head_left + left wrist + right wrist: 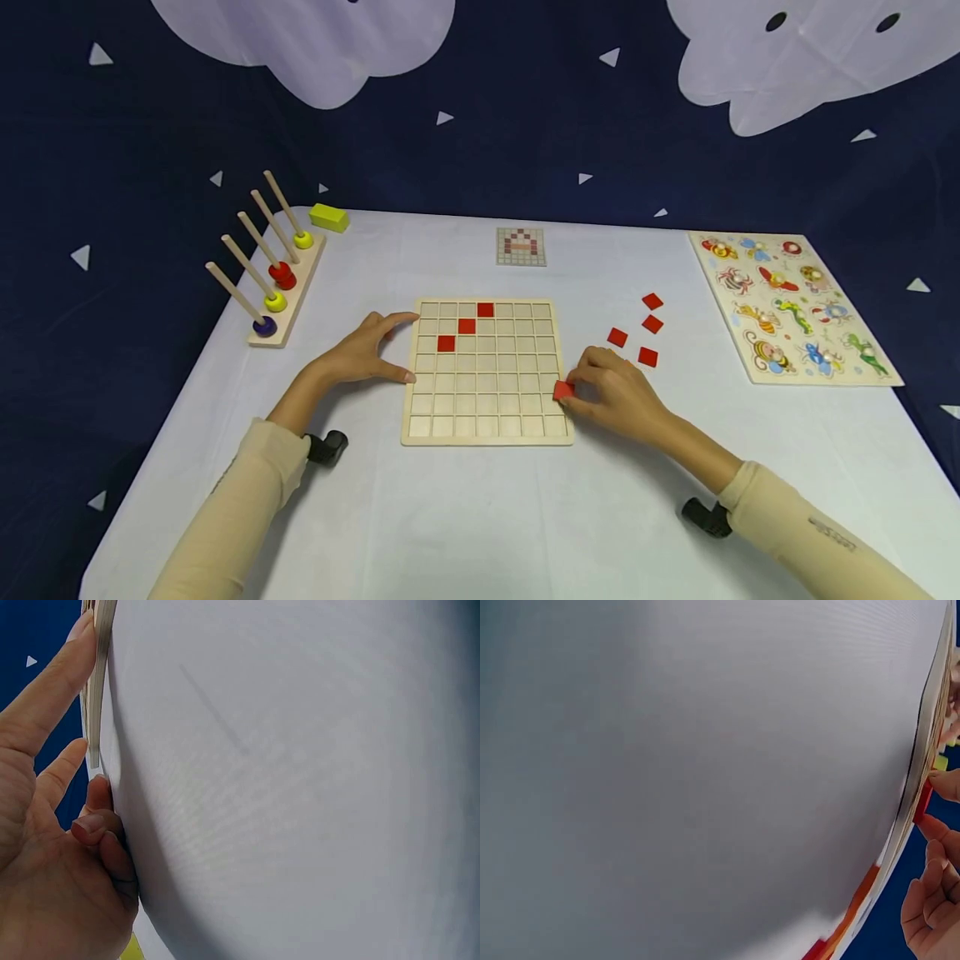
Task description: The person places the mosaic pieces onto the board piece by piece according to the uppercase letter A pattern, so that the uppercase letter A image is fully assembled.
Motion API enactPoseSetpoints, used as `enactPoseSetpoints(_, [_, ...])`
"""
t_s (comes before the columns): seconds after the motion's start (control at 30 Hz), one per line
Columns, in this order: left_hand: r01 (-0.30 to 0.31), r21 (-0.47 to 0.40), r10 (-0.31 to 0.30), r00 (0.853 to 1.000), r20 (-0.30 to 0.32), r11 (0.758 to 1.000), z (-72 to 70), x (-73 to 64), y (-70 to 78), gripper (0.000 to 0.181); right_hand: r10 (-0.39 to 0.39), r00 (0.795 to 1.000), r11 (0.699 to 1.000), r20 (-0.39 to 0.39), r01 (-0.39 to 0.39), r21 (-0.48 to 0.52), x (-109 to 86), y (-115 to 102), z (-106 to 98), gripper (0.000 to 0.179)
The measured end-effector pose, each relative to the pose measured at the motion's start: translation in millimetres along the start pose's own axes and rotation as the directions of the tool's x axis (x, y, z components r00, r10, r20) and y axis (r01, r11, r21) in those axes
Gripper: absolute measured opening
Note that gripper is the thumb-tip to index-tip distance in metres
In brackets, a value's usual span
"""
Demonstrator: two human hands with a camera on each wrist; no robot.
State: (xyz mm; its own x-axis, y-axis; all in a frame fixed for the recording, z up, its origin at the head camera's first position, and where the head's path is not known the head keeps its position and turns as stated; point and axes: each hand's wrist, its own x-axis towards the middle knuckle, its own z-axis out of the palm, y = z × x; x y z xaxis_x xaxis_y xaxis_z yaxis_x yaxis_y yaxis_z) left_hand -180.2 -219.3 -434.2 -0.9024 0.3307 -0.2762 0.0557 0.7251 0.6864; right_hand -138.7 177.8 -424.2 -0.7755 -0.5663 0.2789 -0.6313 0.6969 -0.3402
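Grid board (487,383): pale wood, smooth, matt. Held red tile (563,390): smooth, painted look. Counter (480,525): matt white cloth, faint creases. Peg stacker (300,287): bare wood, glossy beads (275,302). Backdrop (525,150): printed cloth, matt. Sleeves (240,504): matt fabric.

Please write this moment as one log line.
left hand: touches grid board; right hand: pinches red tile; board: three red tiles; loose tiles: four

A table (480,517) with a smooth white cover carried everything. A square, pale wooden grid board (487,383) lay flat near its middle, with four loose red square tiles (648,357) to the right. Beyond sat a small square pattern card (521,247); at the left, a pale wooden peg stand (311,258) and a yellow-green rectangular block (328,218); at the right, a pale puzzle board with colourful insects (802,377).
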Motion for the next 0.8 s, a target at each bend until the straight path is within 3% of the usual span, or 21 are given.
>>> enactPoseSetpoints(0.17, [-0.001,-0.002,0.001,1.0,-0.006,1.0,-0.8,0.8,0.0,0.102,-0.004,0.999,1.0,0.047,0.003,0.022,12.9,-11,6,0.019])
enactPoseSetpoints(0.47, [0.005,-0.007,-0.005,1.0,0.0,1.0,-1.0,1.0,-1.1,0.102,-0.065,0.996,0.997,0.058,0.062,0.053,29.6,-23,16,0.021])
enactPoseSetpoints(0.8, [0.009,-0.003,-0.009,1.0,-0.002,1.0,-1.2,0.3,0.6,0.101,-0.139,0.986,0.99,0.09,0.137,0.021,47.8,-39,23,0.02])
